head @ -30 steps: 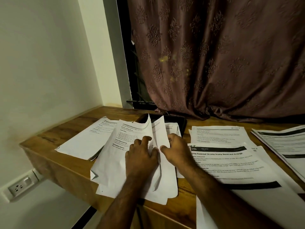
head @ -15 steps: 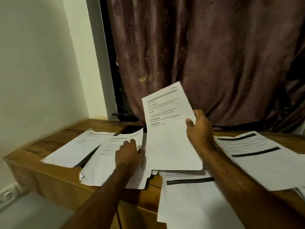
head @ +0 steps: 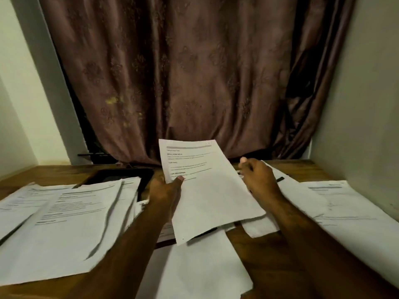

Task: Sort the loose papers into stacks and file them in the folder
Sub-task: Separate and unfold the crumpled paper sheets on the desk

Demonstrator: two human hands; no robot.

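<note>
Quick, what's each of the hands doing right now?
Left hand: pinching the left edge of the raised printed sheet.
Right hand: beside the sheet, fingers loosely curled, seemingly holding nothing.

Wooden bench [head: 267, 251] set in a corner recess. Brown patterned curtain [head: 183, 78] hangs drawn across the rear, with a yellowish mark low on its left part. Pale walls on left [head: 19, 104] and right [head: 371, 104]. Lighting dim.

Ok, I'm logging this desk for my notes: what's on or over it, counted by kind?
Held sheet: 1
Paper spreads on the desk: 3 (left, centre, right)
Dark folder: 1
Hands: 2 (left, right)
Total: 7
</note>
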